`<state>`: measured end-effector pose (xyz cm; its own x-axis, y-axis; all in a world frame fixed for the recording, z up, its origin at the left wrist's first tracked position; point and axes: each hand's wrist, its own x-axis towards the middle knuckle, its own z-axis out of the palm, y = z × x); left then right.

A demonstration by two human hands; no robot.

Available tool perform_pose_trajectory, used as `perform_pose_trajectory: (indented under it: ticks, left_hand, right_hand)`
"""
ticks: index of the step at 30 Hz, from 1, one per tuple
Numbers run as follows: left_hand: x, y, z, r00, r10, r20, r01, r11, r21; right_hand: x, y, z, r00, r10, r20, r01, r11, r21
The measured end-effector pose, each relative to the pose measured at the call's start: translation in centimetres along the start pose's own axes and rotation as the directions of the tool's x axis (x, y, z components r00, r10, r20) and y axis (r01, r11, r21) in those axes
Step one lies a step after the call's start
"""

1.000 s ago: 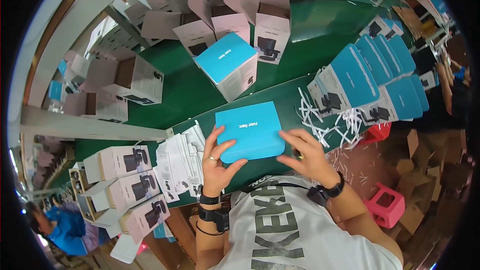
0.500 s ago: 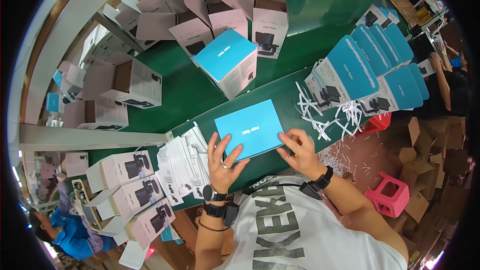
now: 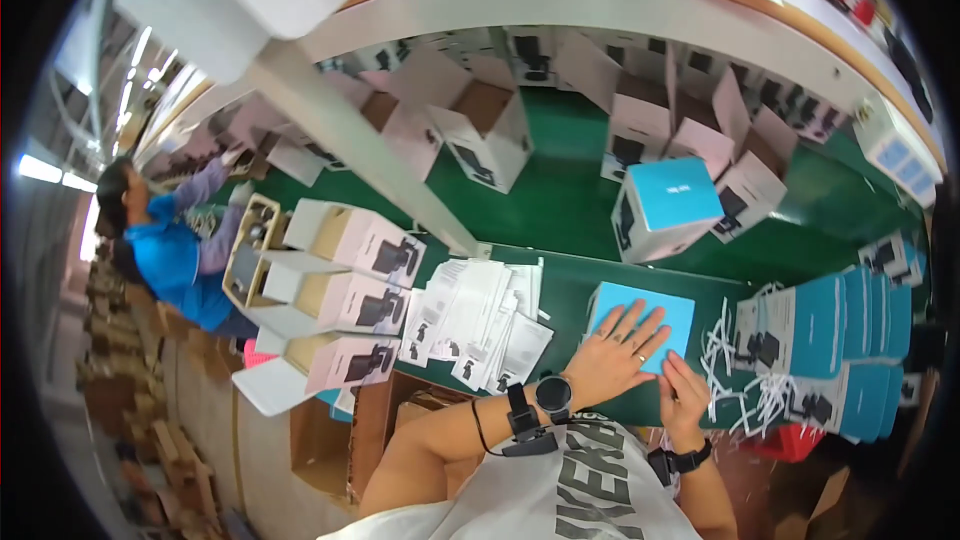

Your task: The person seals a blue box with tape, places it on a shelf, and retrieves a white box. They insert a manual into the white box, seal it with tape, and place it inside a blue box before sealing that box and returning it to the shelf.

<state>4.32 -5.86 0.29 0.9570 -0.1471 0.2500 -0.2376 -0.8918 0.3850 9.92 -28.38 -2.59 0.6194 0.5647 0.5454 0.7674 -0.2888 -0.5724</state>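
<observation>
A box with a plain blue top (image 3: 672, 320) lies on the green bench in front of me. My left hand (image 3: 620, 350) rests flat on that top, with its fingers spread. At the near right corner my right hand (image 3: 685, 398) has its fingers drawn together against the box's edge. Beyond it stands a closed white box with a blue lid (image 3: 674, 195). Loose white printed sheets (image 3: 485, 315) lie in an uneven pile to the left. White paper strips (image 3: 722, 365) are scattered just to the right of my hands.
Open printed cartons (image 3: 365, 300) lie side by side at left, near a slanting white post (image 3: 370, 150). White boxes with raised blue flaps (image 3: 815, 325) stand at right. More open boxes (image 3: 485, 130) line the back. A co-worker in blue (image 3: 180, 260) is at far left.
The view has swung left, bringing the co-worker and left cartons further in. My left hand has moved from the box's left edge onto its top. My right hand stays at the box's right side.
</observation>
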Motion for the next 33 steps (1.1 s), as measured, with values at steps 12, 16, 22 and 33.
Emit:
perform_pose_trajectory:
  ticks: [12,16,22,33]
  left_hand:
    - [-0.5,-1.6,-6.4,0.998,-0.024,0.065,0.031,0.993,-0.114]
    - [-2.2,-3.4,-11.9,0.942,-0.313,-0.122,0.304,0.948,-0.09]
    - [6.2,-14.2,-10.6,0.765,-0.493,-0.414,0.572,0.816,0.086]
    - [11.1,-21.8,-8.6,0.978,-0.197,-0.074,0.17,0.948,-0.268]
  right_hand:
    - [0.9,-0.6,-2.5,0.92,0.379,0.104,-0.391,0.862,0.321]
    - [-2.2,2.4,-3.7,0.682,0.701,0.208,-0.721,0.595,0.355]
    - [-9.0,5.6,-0.8,0.481,0.802,0.354,-0.844,0.315,0.433]
    - [-11.8,10.0,0.0,0.351,0.861,0.367,-0.913,0.229,0.337]
